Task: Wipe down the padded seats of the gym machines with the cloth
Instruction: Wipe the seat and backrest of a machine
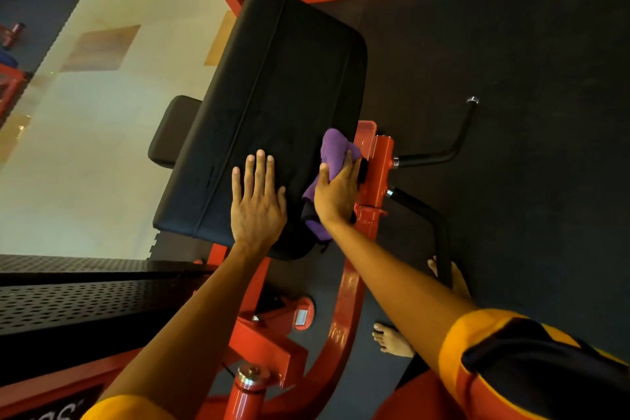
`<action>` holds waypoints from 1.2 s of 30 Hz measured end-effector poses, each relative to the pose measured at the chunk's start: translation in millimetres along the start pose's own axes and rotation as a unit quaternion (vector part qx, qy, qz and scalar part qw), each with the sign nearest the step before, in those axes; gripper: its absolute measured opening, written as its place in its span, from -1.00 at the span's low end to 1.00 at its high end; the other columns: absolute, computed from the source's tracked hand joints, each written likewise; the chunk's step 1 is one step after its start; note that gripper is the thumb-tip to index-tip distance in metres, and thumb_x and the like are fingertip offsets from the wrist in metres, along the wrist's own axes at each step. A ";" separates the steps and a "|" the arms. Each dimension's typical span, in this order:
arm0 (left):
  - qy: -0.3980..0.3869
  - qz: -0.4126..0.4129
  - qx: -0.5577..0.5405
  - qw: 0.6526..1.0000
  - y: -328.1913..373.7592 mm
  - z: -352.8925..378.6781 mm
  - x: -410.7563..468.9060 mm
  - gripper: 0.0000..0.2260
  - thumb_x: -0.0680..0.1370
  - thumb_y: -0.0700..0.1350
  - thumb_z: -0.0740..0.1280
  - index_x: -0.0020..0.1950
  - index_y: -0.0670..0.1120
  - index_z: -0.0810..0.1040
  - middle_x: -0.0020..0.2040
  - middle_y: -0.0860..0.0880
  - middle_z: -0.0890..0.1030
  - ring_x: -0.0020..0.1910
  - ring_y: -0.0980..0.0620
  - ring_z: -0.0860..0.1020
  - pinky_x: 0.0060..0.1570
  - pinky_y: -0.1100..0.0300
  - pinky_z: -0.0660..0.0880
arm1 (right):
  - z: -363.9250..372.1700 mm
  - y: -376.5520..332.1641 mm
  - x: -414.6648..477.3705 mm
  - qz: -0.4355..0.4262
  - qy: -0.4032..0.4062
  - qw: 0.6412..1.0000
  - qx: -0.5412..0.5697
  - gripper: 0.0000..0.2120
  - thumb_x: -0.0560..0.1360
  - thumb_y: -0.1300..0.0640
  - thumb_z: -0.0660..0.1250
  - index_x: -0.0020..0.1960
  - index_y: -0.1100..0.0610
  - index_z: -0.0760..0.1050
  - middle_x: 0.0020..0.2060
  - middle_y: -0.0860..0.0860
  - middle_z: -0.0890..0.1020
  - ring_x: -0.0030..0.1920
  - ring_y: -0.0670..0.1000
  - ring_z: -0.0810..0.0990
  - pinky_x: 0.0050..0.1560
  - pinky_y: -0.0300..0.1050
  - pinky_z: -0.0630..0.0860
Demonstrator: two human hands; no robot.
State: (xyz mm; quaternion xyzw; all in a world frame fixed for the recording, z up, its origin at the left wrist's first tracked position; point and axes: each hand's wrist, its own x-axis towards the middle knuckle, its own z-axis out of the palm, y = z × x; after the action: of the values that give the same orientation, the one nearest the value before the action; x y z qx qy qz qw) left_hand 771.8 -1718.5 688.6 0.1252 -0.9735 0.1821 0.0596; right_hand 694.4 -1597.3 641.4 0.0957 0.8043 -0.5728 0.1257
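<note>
Braces left hand point(257, 201) flat, fingers straight, on black seat pad point(272, 95) at centre frame, grips bunched purple cloth point(335, 147) in right hand point(335, 194) against pad's right edge; likely mid-wipe, upper stretch probably yet to do.

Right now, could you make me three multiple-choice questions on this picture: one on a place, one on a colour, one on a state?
1. Where is the cloth? A) in a bucket B) at the pad's right edge C) on a shelf
2. Which colour is the cloth? A) white B) green C) purple
3. How is the left hand? A) flat on the pad B) holding a bottle C) in a fist
Answers: 1 B, the right hand holds it against that edge; 2 C, it looks plainly purple; 3 A, its straight fingers lie on the pad.
</note>
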 end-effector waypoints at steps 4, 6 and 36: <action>-0.008 0.000 0.006 1.000 -1.8 3.0 -0.1 -0.44 0.72 0.07 -0.01 0.65 -0.18 0.06 0.66 -0.17 0.03 0.65 -0.10 -0.06 0.61 -0.13 -0.12 | 15.8 29.7 -93.8 -0.028 -0.019 0.997 0.064 -0.34 0.67 -0.12 0.21 0.65 0.14 0.11 0.61 0.14 0.22 0.56 0.14 0.30 0.48 0.03 0.39; -0.005 0.004 0.004 1.000 -2.3 3.9 -0.1 -0.44 0.72 0.08 -0.01 0.65 -0.18 0.06 0.66 -0.17 0.03 0.65 -0.10 -0.06 0.61 -0.12 -0.14 | 18.3 39.1 -104.2 -0.033 -0.027 0.995 0.095 -0.35 0.67 -0.10 0.23 0.64 0.14 0.11 0.61 0.11 0.23 0.57 0.10 0.29 0.49 -0.04 0.36; 0.000 0.002 -0.043 0.999 -2.0 1.8 -29.5 -0.42 0.72 0.12 -0.09 0.62 -0.22 0.17 0.63 -0.21 0.13 0.64 -0.12 0.05 0.61 -0.09 -0.05 | 6.6 38.4 -58.4 -0.273 -0.077 0.950 -0.134 -0.41 0.65 -0.05 0.22 0.64 -0.07 0.15 0.65 0.12 0.04 0.65 0.19 -0.09 0.63 0.17 -0.07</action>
State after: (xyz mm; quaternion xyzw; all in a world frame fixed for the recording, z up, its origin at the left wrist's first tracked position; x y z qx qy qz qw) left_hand 800.5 -1714.4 682.9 0.1208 -0.9806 0.1405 0.0641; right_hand 761.9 -1591.6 623.1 -0.1898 0.8569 -0.4778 0.0380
